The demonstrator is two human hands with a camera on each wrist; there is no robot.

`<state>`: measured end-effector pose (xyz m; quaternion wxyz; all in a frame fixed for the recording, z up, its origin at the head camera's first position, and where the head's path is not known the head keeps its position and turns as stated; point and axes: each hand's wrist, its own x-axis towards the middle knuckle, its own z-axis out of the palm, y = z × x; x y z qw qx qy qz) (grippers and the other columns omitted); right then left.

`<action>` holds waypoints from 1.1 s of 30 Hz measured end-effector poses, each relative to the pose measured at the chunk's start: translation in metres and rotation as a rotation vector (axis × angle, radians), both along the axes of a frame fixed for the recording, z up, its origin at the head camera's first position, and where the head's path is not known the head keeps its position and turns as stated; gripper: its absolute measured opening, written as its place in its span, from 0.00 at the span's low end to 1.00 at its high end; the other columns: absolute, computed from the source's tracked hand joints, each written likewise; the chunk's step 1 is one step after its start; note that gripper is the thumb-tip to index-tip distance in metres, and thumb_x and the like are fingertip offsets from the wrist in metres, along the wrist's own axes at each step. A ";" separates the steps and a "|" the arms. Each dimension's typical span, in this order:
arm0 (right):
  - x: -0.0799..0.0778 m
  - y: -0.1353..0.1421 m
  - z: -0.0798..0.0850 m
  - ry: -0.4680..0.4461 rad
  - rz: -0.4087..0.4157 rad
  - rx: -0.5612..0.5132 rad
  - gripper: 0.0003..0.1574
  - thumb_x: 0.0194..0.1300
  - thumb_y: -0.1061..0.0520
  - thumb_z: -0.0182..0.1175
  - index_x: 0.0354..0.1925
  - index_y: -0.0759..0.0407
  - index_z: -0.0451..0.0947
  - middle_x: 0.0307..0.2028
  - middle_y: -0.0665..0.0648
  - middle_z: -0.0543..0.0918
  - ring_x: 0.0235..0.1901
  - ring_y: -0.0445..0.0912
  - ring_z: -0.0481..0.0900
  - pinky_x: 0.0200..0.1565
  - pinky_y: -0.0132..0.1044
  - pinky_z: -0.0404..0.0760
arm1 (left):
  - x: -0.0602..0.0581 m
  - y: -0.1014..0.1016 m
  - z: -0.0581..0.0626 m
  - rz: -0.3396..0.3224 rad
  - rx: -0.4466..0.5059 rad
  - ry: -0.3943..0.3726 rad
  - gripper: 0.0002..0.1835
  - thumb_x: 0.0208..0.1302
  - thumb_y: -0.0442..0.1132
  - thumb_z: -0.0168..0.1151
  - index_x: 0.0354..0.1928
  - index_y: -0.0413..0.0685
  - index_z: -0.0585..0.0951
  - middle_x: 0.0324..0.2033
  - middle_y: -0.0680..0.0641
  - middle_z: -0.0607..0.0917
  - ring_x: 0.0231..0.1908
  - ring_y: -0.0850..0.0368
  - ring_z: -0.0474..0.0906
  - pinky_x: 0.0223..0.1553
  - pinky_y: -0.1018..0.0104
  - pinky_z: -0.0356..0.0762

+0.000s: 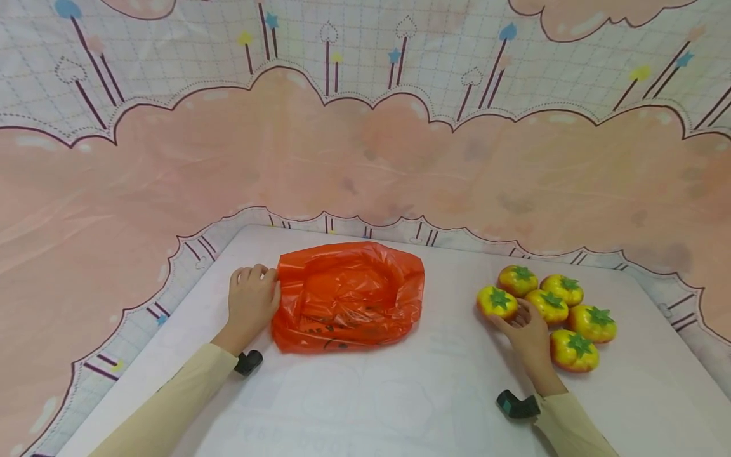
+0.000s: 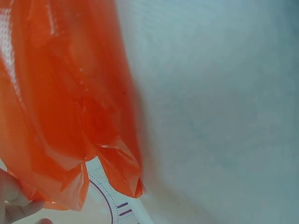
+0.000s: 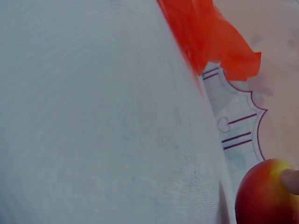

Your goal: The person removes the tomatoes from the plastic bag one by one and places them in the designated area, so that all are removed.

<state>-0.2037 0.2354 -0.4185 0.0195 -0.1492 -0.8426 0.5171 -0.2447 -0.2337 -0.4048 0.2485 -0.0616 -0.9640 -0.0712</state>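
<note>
An orange-red plastic bag [image 1: 348, 330] lies on the white table with its mouth spread open upward. My left hand [image 1: 251, 304] grips the bag's left edge; in the left wrist view its fingertips [image 2: 16, 191] show beside the crumpled film. My right hand [image 1: 526, 333] holds a yellow persimmon [image 1: 495, 301] with a green leafy top, between thumb and fingers. That persimmon [image 3: 264, 193] shows its red underside in the right wrist view, with a fingertip [image 3: 290, 179] pressed on it. Several similar persimmons [image 1: 592, 322] sit close together around and behind the right hand.
The white table [image 1: 388, 406] carries all of this. A patterned pink and white cloth [image 1: 365, 165] rises behind the table and hangs around its sides. Dark wrist-worn devices [image 1: 516, 405] stick out by both sleeves, just above the tabletop.
</note>
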 end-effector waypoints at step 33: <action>0.004 0.005 0.002 -0.088 -0.002 0.061 0.53 0.66 0.46 0.55 0.70 0.70 0.37 0.66 0.75 0.53 0.65 0.65 0.56 0.67 0.56 0.58 | 0.000 0.000 -0.001 -0.006 -0.001 0.030 0.14 0.60 0.38 0.59 0.44 0.36 0.79 0.40 0.36 0.79 0.46 0.39 0.73 0.57 0.41 0.65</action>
